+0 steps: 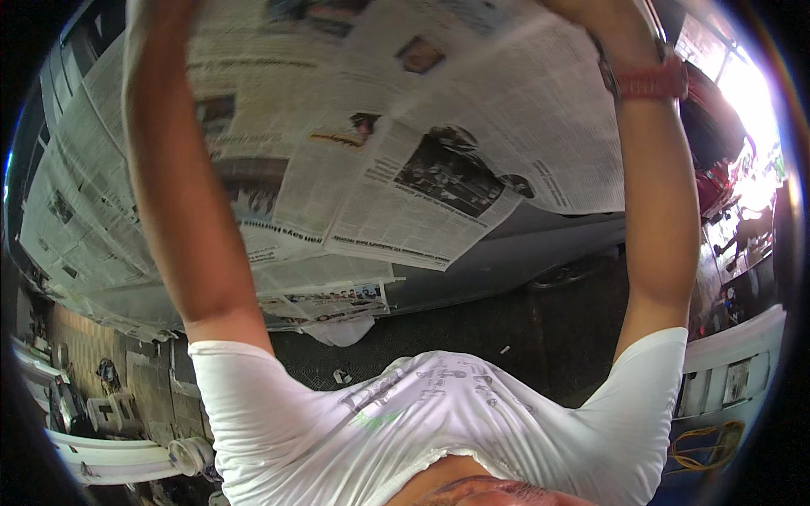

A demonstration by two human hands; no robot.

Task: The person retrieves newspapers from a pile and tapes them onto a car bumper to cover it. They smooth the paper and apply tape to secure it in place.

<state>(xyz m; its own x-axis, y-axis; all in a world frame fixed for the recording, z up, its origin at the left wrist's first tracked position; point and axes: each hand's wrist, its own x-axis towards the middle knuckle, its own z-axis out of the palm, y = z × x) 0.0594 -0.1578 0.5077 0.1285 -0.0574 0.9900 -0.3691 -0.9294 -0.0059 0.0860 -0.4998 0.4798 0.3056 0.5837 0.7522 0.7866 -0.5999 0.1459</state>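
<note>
Overlapping newspaper sheets [354,190] cover a large curved grey panel [506,244], which looks like a car body. Both my arms stretch forward over the paper. My left hand [164,13] is smeared by motion and cut off at the top edge, above the left part of the sheets. At the top right, only the back part of my right hand [599,17] shows, with a red band [650,82] round the wrist. The fingers of both hands lie outside the picture, so whatever they touch or hold is hidden. One lower sheet corner hangs loose over the grey panel.
Below the panel a wheel [574,270] sits in shadow above dark floor. A white bumper-like part [114,460] lies at the lower left. At the right are a white panel [730,363], a coiled yellow cable [709,447] and a red vehicle [713,190].
</note>
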